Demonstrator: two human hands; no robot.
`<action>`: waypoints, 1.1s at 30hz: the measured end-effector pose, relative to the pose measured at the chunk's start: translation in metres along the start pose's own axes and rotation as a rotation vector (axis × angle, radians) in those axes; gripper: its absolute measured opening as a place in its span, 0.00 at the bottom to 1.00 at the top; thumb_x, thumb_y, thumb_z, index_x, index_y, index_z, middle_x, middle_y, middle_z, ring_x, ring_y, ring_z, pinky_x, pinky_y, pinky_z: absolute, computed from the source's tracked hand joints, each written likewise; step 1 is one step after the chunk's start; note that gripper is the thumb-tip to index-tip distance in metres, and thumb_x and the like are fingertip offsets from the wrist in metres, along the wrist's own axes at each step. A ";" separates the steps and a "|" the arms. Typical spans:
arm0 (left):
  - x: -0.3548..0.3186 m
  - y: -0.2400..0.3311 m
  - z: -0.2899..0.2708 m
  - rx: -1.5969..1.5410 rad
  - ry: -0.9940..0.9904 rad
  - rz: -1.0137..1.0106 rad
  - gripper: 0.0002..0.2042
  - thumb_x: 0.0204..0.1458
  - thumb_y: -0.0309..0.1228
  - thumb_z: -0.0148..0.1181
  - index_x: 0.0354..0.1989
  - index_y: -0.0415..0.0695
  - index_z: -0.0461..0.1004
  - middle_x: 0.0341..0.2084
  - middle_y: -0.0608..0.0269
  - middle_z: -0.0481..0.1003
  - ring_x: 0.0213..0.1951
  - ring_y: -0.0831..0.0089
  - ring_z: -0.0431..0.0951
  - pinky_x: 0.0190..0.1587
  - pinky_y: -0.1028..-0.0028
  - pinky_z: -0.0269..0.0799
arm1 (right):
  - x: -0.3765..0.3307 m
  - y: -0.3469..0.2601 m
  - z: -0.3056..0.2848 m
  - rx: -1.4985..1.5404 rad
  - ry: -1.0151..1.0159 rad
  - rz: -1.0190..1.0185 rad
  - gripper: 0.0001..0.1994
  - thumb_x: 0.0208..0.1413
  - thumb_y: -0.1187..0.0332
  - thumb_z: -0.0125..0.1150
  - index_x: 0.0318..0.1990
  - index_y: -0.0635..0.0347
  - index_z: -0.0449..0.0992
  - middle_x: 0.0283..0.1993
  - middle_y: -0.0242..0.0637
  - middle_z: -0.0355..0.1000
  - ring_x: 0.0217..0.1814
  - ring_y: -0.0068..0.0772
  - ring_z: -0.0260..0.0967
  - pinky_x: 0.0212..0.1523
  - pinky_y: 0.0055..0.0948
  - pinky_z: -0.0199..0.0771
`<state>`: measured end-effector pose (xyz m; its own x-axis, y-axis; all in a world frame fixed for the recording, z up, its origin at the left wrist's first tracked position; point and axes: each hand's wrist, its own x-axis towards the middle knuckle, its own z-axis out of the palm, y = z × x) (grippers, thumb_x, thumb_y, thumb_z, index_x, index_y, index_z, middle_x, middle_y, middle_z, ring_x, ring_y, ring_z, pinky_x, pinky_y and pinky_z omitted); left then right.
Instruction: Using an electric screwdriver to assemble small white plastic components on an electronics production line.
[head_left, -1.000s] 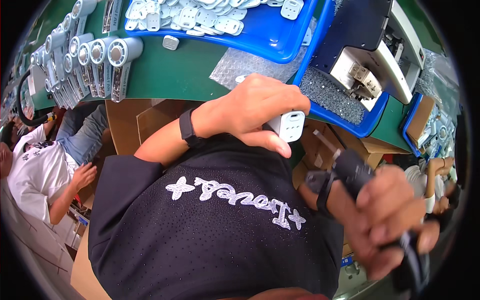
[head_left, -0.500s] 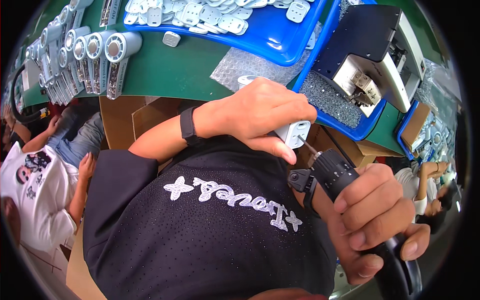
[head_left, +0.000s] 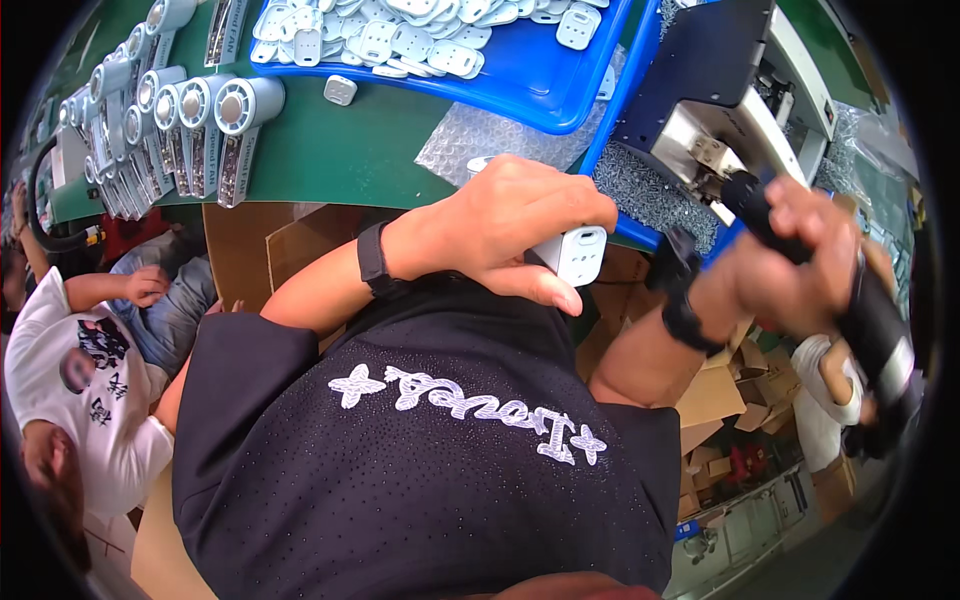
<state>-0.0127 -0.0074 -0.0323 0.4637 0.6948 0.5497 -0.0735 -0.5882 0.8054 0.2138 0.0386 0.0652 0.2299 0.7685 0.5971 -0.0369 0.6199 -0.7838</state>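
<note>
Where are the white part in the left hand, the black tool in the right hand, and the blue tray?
White part (head_left: pixel 580 255), head view: its flat face below the fingers.
Black tool (head_left: pixel 880 330), head view: its handle below the hand.
Blue tray (head_left: pixel 520 90), head view: bare floor near the front rim.

The right hand (head_left: pixel 800 262), gripping the black cylindrical power screwdriver (head_left: pixel 850 300), is now higher than a second ago: it rises from the lower right corner to beside the dark blue machine with the white metal front (head_left: pixel 720 110). The tool's tip now points at this machine.
</note>
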 end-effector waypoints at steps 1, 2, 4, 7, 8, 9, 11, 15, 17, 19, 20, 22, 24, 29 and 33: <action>0.001 0.001 -0.001 -0.002 -0.011 -0.012 0.35 0.48 0.64 0.63 0.43 0.38 0.73 0.29 0.58 0.76 0.26 0.58 0.77 0.27 0.66 0.72 | -0.002 0.007 0.007 -0.078 0.002 -0.012 0.14 0.54 0.70 0.53 0.48 0.56 0.66 0.23 0.38 0.68 0.18 0.32 0.63 0.23 0.36 0.69; 0.001 0.002 -0.001 0.002 -0.012 -0.029 0.35 0.48 0.64 0.63 0.43 0.38 0.73 0.29 0.58 0.76 0.26 0.59 0.77 0.27 0.66 0.72 | -0.003 0.009 0.011 -0.149 -0.006 -0.020 0.13 0.53 0.70 0.52 0.47 0.56 0.67 0.22 0.38 0.67 0.18 0.32 0.63 0.23 0.36 0.68; 0.000 0.004 0.002 0.002 -0.009 -0.044 0.35 0.48 0.64 0.62 0.43 0.38 0.73 0.29 0.58 0.76 0.26 0.59 0.77 0.27 0.66 0.72 | -0.005 -0.004 0.011 -0.072 0.004 -0.013 0.13 0.54 0.70 0.52 0.47 0.56 0.67 0.22 0.39 0.67 0.18 0.33 0.63 0.24 0.38 0.69; -0.003 0.007 0.003 -0.005 -0.012 -0.056 0.35 0.48 0.64 0.62 0.43 0.38 0.73 0.29 0.57 0.75 0.26 0.58 0.77 0.26 0.66 0.72 | -0.006 -0.013 0.011 0.091 0.044 0.007 0.12 0.54 0.71 0.51 0.46 0.56 0.68 0.21 0.39 0.67 0.17 0.33 0.63 0.24 0.41 0.70; -0.004 0.006 0.002 -0.006 -0.011 -0.059 0.35 0.48 0.64 0.62 0.43 0.38 0.73 0.29 0.57 0.75 0.26 0.58 0.77 0.26 0.66 0.72 | -0.003 -0.011 0.005 0.082 0.048 0.015 0.13 0.54 0.71 0.51 0.47 0.56 0.68 0.21 0.39 0.67 0.17 0.33 0.63 0.24 0.41 0.70; -0.003 0.004 0.000 0.008 -0.021 -0.057 0.35 0.48 0.65 0.62 0.43 0.38 0.73 0.29 0.57 0.75 0.26 0.58 0.77 0.26 0.66 0.71 | 0.001 -0.009 -0.001 0.073 0.053 0.025 0.13 0.53 0.71 0.51 0.48 0.56 0.68 0.21 0.39 0.67 0.18 0.33 0.63 0.24 0.41 0.70; 0.001 0.002 -0.003 0.021 -0.048 -0.047 0.36 0.48 0.65 0.61 0.43 0.38 0.73 0.29 0.57 0.75 0.26 0.58 0.77 0.26 0.66 0.71 | -0.001 -0.007 -0.006 0.048 0.065 0.033 0.14 0.53 0.72 0.51 0.49 0.56 0.67 0.21 0.40 0.67 0.18 0.33 0.63 0.24 0.41 0.70; 0.002 0.000 -0.001 0.000 -0.052 -0.037 0.36 0.49 0.65 0.60 0.43 0.38 0.73 0.30 0.57 0.76 0.26 0.58 0.77 0.26 0.66 0.71 | -0.014 0.000 -0.016 -0.070 0.017 0.124 0.17 0.55 0.71 0.51 0.53 0.56 0.65 0.25 0.38 0.68 0.19 0.32 0.63 0.27 0.43 0.71; 0.002 -0.002 -0.002 0.012 -0.027 -0.022 0.36 0.49 0.65 0.59 0.43 0.38 0.73 0.30 0.56 0.76 0.26 0.58 0.77 0.26 0.66 0.71 | -0.022 -0.017 -0.008 0.097 -0.085 0.200 0.17 0.57 0.70 0.51 0.55 0.55 0.63 0.28 0.38 0.68 0.21 0.32 0.63 0.27 0.42 0.71; 0.001 0.000 0.001 0.002 0.009 0.004 0.36 0.50 0.65 0.58 0.43 0.37 0.73 0.30 0.56 0.76 0.26 0.58 0.77 0.26 0.66 0.71 | -0.032 -0.047 0.006 0.171 -0.129 0.242 0.18 0.60 0.68 0.53 0.57 0.54 0.62 0.30 0.37 0.69 0.22 0.31 0.63 0.27 0.38 0.70; -0.001 0.001 0.004 -0.002 0.007 -0.009 0.36 0.50 0.65 0.58 0.43 0.37 0.73 0.30 0.56 0.76 0.26 0.58 0.77 0.26 0.66 0.71 | -0.035 -0.066 0.016 0.172 -0.123 0.246 0.18 0.62 0.66 0.55 0.57 0.53 0.61 0.31 0.35 0.69 0.23 0.29 0.64 0.27 0.36 0.70; -0.001 0.000 0.005 -0.010 0.010 0.010 0.36 0.51 0.65 0.57 0.43 0.37 0.73 0.30 0.56 0.76 0.26 0.58 0.77 0.26 0.66 0.71 | -0.038 -0.092 0.035 0.168 -0.119 0.196 0.21 0.61 0.64 0.62 0.57 0.54 0.61 0.29 0.31 0.70 0.22 0.25 0.66 0.26 0.30 0.72; -0.003 -0.002 0.002 0.008 0.000 -0.004 0.36 0.51 0.65 0.57 0.44 0.37 0.72 0.30 0.56 0.76 0.26 0.58 0.77 0.26 0.66 0.71 | -0.039 -0.093 0.036 0.253 -0.145 0.222 0.21 0.58 0.64 0.63 0.56 0.54 0.63 0.28 0.30 0.69 0.21 0.24 0.64 0.27 0.29 0.71; 0.002 -0.001 0.000 0.003 -0.018 -0.002 0.36 0.52 0.65 0.57 0.44 0.37 0.72 0.31 0.56 0.76 0.26 0.58 0.77 0.26 0.66 0.71 | -0.038 -0.090 0.051 0.309 -0.236 0.238 0.21 0.52 0.63 0.67 0.52 0.55 0.67 0.25 0.25 0.67 0.20 0.20 0.62 0.27 0.22 0.69; 0.001 0.003 0.003 -0.010 -0.013 -0.024 0.35 0.52 0.63 0.58 0.45 0.37 0.72 0.31 0.57 0.76 0.27 0.58 0.77 0.27 0.66 0.71 | -0.044 -0.087 0.053 0.261 -0.242 0.203 0.21 0.52 0.63 0.67 0.51 0.54 0.67 0.25 0.25 0.67 0.20 0.19 0.63 0.26 0.20 0.69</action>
<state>-0.0099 -0.0099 -0.0303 0.4769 0.7029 0.5277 -0.0713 -0.5674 0.8203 0.1552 -0.0406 0.1158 -0.0415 0.8754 0.4816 -0.3103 0.4469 -0.8391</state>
